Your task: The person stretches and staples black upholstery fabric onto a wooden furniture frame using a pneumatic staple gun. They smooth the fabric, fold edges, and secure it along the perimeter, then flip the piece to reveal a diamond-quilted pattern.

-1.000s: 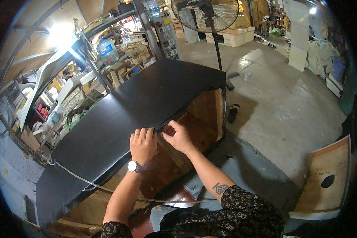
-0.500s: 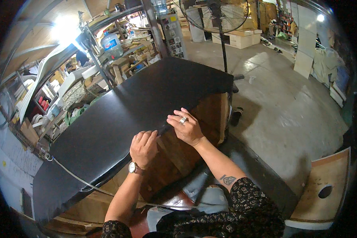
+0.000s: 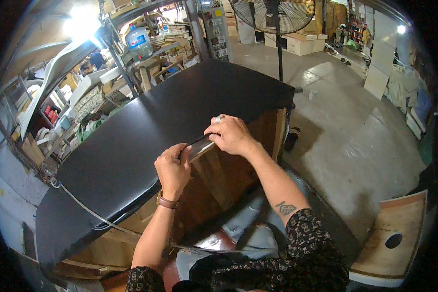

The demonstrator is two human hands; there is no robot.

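Smooth black covering, like leather or vinyl (image 3: 146, 126), is stretched over a large wooden frame (image 3: 228, 180) in front of me. My left hand (image 3: 173, 168) is closed on the near edge of this covering, fingers curled over it. A little farther right, my right hand (image 3: 231, 135) pinches the same edge, its thumb and fingertips partly hidden. Between the two hands the edge is lifted, and a pale, shiny strip (image 3: 199, 148) shows under it. Bare wood panels lie below the edge.
A thin grey hose (image 3: 90, 209) crosses the covered frame and passes before my lap. At the back stands a fan (image 3: 277, 22). Cluttered shelves with a large water bottle (image 3: 138, 44) line the left. A wooden panel with a hole (image 3: 389, 233) lies at right.
My right hand has gone from loosely extended fingers to a curled grip on the edge. My left hand has turned, and the edge between them is now raised. The view has shifted slightly.
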